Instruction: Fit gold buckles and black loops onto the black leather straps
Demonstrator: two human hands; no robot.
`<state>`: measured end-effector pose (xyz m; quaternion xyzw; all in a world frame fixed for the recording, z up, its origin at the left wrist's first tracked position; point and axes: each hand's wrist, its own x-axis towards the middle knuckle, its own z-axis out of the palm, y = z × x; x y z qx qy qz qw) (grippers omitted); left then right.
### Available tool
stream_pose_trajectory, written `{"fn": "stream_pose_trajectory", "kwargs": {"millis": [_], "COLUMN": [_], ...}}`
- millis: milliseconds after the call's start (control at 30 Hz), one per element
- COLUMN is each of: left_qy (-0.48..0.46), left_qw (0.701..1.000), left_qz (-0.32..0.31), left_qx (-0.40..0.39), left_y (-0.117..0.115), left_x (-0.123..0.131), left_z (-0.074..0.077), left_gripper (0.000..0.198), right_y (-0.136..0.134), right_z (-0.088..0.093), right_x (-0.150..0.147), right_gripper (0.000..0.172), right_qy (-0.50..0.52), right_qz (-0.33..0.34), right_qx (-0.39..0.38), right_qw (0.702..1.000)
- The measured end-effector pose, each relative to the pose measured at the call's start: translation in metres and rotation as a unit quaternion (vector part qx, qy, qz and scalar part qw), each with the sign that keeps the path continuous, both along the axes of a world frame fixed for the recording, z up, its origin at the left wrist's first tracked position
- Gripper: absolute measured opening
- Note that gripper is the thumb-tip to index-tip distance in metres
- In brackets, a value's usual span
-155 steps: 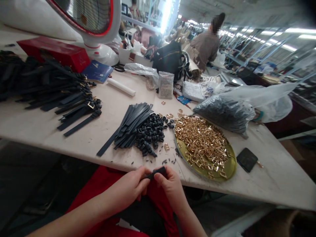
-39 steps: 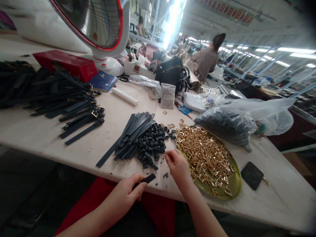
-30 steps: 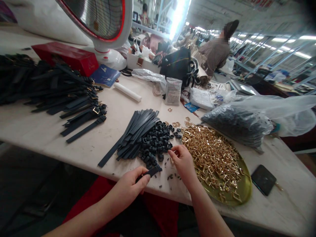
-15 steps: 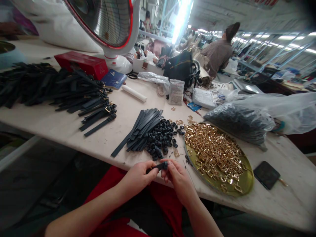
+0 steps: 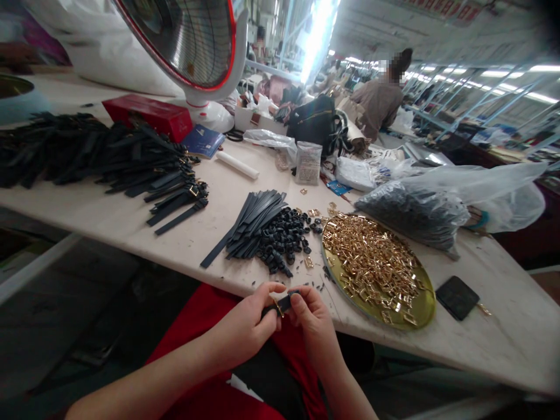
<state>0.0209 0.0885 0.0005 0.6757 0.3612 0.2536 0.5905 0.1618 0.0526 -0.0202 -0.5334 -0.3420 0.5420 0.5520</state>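
Note:
Both hands are close together over my lap at the table's front edge. My left hand [image 5: 258, 318] is closed on a short dark strap [image 5: 284, 303] with a gold buckle [image 5: 279, 309] on it. The fingers of my right hand [image 5: 308, 312] pinch the strap's other end. Just beyond the hands lie a fan of flat dark straps [image 5: 251, 224] and a heap of small black loops [image 5: 284, 236]. To their right, a round yellow tray [image 5: 426, 300] holds a pile of gold buckles [image 5: 371, 259].
Finished-looking buckled straps [image 5: 87, 151] are heaped at left, near a red box [image 5: 146, 116] and a heater or fan [image 5: 188, 46]. A plastic bag [image 5: 411, 210] and a dark phone-like slab [image 5: 458, 296] lie right. A person [image 5: 378, 99] is in the background.
The gold buckle now shows between my hands on the strap. My left fingers have shifted their hold and the right hand sits slightly lower. The camera view has shifted a little.

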Motion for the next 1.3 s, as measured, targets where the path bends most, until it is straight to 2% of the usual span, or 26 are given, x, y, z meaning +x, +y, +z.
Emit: {"fn": "stream_pose_trajectory", "kwargs": {"millis": [133,233,300,400,533,700,833,933,1000,1033,1100,1167,1233,1300], "left_qy": [-0.013,0.004,0.033,0.066,0.126,0.177,0.152,0.064,0.017,0.002,-0.02,-0.037,-0.043,-0.038], "left_qw": [0.999,0.998,0.997,0.995,0.991,0.982,0.986,0.989,0.978,0.972,0.967,0.968,0.966,0.96], "left_qz": [0.018,0.035,0.045,0.052,0.048,0.065,0.055,0.017,-0.006,-0.009,-0.006,-0.002,-0.005,-0.014], "left_qx": [-0.035,-0.057,-0.061,-0.059,-0.027,-0.002,-0.04,-0.134,-0.209,-0.234,-0.253,-0.25,-0.256,-0.277], "left_y": [0.001,0.005,0.008,0.011,0.016,0.022,0.024,0.023,0.021,0.02,0.018,0.015,0.012,0.008], "left_x": [-0.003,-0.004,-0.004,-0.004,-0.003,-0.002,-0.003,-0.006,-0.008,-0.008,-0.009,-0.011,-0.013,-0.016], "left_z": [-0.006,-0.01,-0.012,-0.013,-0.019,-0.028,-0.029,-0.024,-0.02,-0.018,-0.016,-0.017,-0.019,-0.021], "left_gripper": [0.027,0.024,0.025,0.024,0.022,0.021,0.022,0.022,0.022,0.022,0.023,0.023,0.023,0.023], "right_y": [-0.007,-0.009,-0.008,-0.004,0.0,0.005,0.008,0.008,0.008,0.008,0.007,0.004,0.0,-0.005], "right_z": [-0.005,-0.008,-0.009,-0.012,-0.017,-0.024,-0.026,-0.024,-0.022,-0.021,-0.021,-0.022,-0.02,-0.016], "right_x": [-0.004,-0.002,0.001,0.003,0.004,0.005,0.007,0.008,0.007,0.006,0.005,0.005,0.008,0.011], "right_gripper": [0.029,0.04,0.041,0.028,0.039,0.038,0.033,0.031,0.029,0.028,0.026,0.022,0.019,0.013], "right_qy": [-0.028,-0.035,0.02,0.112,0.17,0.179,0.181,0.191,0.145,0.09,-0.054,-0.176,-0.248,-0.309], "right_qz": [0.044,0.048,0.047,0.077,0.15,0.112,0.115,0.124,0.097,0.073,0.013,-0.013,0.039,0.13], "right_qx": [0.031,0.049,0.018,-0.065,-0.124,-0.134,-0.132,-0.12,-0.111,-0.102,-0.066,-0.031,-0.01,0.002], "right_qw": [0.998,0.997,0.999,0.989,0.966,0.968,0.968,0.966,0.978,0.988,0.996,0.984,0.968,0.942]}}
